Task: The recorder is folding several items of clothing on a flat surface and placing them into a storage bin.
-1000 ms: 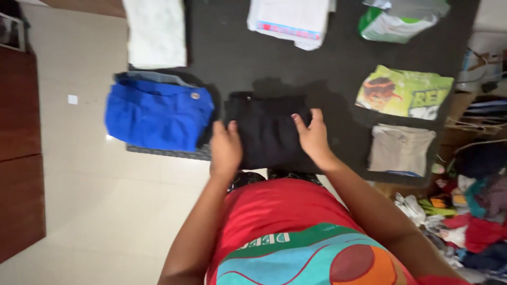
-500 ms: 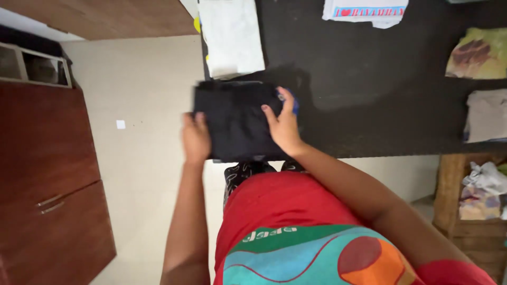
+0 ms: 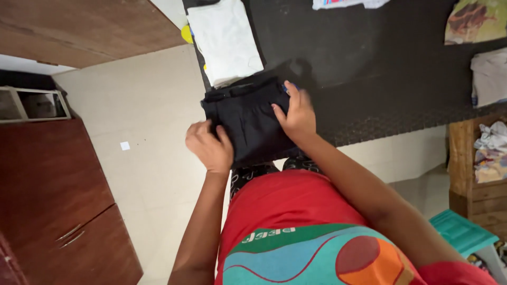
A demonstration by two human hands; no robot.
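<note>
At far left stands a dark reddish-brown wooden cabinet [image 3: 47, 195], and a small white square scrap [image 3: 125, 145] lies on the pale tiled floor [image 3: 153, 121] beside it. The left hand [image 3: 210, 146] is curled with its fingers closed on the near-left edge of a folded black cloth garment [image 3: 248, 119], which rests at the near-left corner of the black textured mat [image 3: 369, 68]. The right hand [image 3: 297, 113] lies flat and open on the garment's right side, pressing it. The step in hand looks like setting the fold down; squaring it would call for even pressure from both hands. Just beyond lies a folded white cloth [image 3: 224, 39]; at far right a folded green-and-yellow printed shirt [image 3: 475, 21] and a folded beige garment [image 3: 488, 76].
</note>
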